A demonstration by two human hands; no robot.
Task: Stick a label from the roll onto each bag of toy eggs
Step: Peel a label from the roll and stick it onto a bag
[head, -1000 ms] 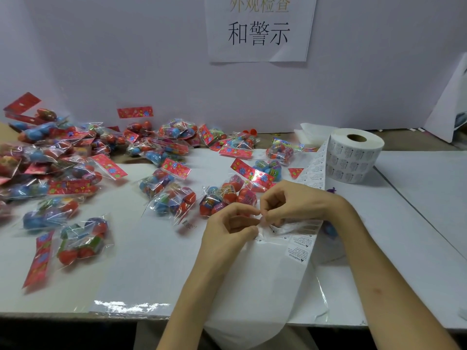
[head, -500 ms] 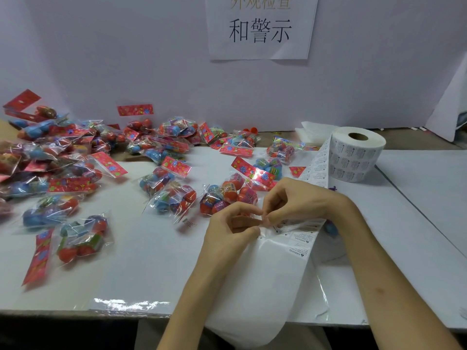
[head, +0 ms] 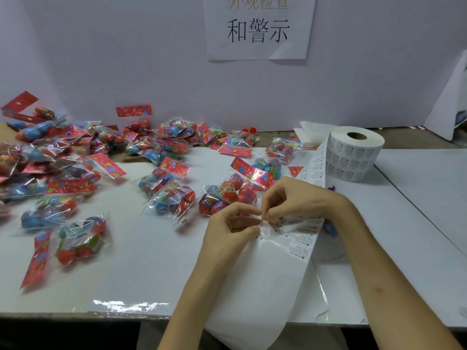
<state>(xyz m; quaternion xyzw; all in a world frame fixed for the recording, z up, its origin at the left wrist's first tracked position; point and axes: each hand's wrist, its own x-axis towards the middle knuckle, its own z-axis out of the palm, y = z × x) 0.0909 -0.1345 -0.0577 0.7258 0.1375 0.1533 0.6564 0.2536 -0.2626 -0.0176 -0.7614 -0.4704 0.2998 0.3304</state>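
A white label roll (head: pixel 353 152) stands at the back right, and its printed strip (head: pixel 300 233) runs down under my hands and over the table's front edge. My left hand (head: pixel 232 228) and my right hand (head: pixel 290 198) meet at the strip's left edge, fingertips pinching a small label there. Just behind my hands lies a clear bag of red toy eggs (head: pixel 227 195). Several more bags with red header cards (head: pixel 166 195) (head: pixel 78 238) lie to the left.
A dense pile of egg bags (head: pixel 50 157) fills the table's back left. A white partition with a printed sign (head: pixel 257 26) closes off the back. A second white table surface (head: pixel 424 178) adjoins at the right.
Both hands stay together at the strip's edge, with only small finger movements. The view has shifted slightly.
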